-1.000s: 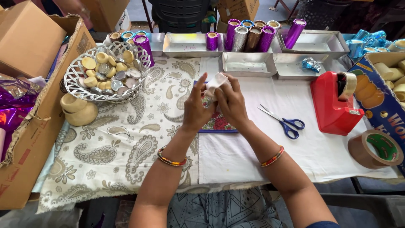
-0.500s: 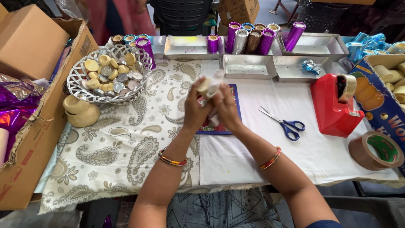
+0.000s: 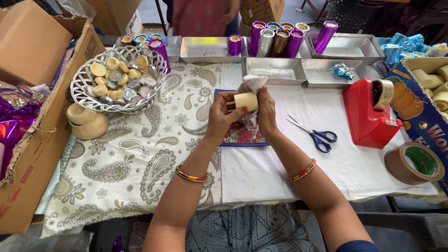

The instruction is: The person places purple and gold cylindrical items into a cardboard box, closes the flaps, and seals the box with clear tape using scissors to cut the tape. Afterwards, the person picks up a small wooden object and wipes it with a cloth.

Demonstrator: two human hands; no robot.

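My left hand (image 3: pixel 222 115) holds a small cream cylinder (image 3: pixel 246 101) by its side, above the middle of the table. My right hand (image 3: pixel 266 111) grips a crumpled white cloth (image 3: pixel 250 85) pressed against that cylinder from the right and behind. Both hands hover over a blue-edged floral mat (image 3: pixel 242 133) lying on the white tablecloth (image 3: pixel 326 163). Blue-handled scissors (image 3: pixel 316 134) lie just right of my right wrist.
A wire basket (image 3: pixel 84 80) of cream and silver discs stands at the left, with cream cups (image 3: pixel 86 121) beside it. Metal trays (image 3: pixel 275 70) and foil-wrapped tubes (image 3: pixel 275 39) line the back. A red tape dispenser (image 3: pixel 368 114), a brown tape roll (image 3: pixel 414 163) and cardboard boxes (image 3: pixel 32 42) flank the sides.
The cylinder has turned in my hands and now shows clearly in my left fingers, with the white cloth bunched up behind it. The view has shifted slightly.
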